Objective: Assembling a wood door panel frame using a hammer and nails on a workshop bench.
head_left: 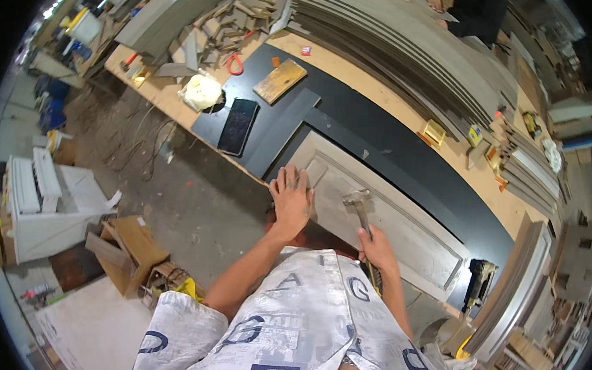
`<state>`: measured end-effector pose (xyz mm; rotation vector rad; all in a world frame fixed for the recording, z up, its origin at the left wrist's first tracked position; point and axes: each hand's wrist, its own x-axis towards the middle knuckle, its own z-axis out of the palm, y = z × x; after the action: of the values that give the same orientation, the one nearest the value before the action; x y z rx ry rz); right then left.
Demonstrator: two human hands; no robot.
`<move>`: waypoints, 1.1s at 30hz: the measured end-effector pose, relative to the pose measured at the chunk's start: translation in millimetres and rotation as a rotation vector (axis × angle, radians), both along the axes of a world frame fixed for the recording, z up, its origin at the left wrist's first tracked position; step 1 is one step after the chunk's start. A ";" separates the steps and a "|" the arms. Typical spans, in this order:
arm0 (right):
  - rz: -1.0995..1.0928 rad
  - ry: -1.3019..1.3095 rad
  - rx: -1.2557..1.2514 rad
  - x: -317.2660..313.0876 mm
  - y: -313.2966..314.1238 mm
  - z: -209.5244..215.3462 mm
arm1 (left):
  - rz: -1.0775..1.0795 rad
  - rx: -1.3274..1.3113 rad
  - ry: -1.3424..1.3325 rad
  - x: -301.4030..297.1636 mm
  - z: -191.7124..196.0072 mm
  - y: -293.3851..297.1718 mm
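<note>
A grey wooden panel door (388,212) with a raised inner frame lies on the dark board on the workbench in front of me. My left hand (291,198) rests with its fingers spread over the panel's left end. In my right hand (377,247) is a hammer (358,199), gripped by the handle with its metal head over the panel's near side. Whether the head touches the wood I cannot tell. Just beyond my left hand lies a dark strip of board (285,134), with a black phone (238,126) beside it.
A wooden block (280,81) and red-handled tool (234,64) lie farther back, near a heap of offcuts (228,27). Long grey boards (396,45) are stacked along the far side. A black nail gun (481,283) stands at the right end. Another person (473,0) works beyond the stack.
</note>
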<state>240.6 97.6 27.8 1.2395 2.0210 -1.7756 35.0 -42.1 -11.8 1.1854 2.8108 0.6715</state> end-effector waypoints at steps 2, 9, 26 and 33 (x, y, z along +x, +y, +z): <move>0.026 0.004 -0.019 14.4 13.3 3.6 | 0.103 0.042 0.042 11.1 -10.2 3.2; 0.115 -0.042 -0.029 39.2 55.4 19.2 | 0.419 0.125 -0.052 32.7 -3.8 2.8; 0.940 0.165 0.746 -189.5 40.7 58.5 | 0.709 0.890 -0.840 22.4 -36.4 -29.4; 1.272 0.322 1.008 -274.9 -8.1 76.4 | 0.716 0.899 -0.820 26.2 -31.3 -38.3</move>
<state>-34.3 89.5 104.2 -0.4328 2.8626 -0.3184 61.2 -80.4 -43.0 -0.2472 2.0987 1.9930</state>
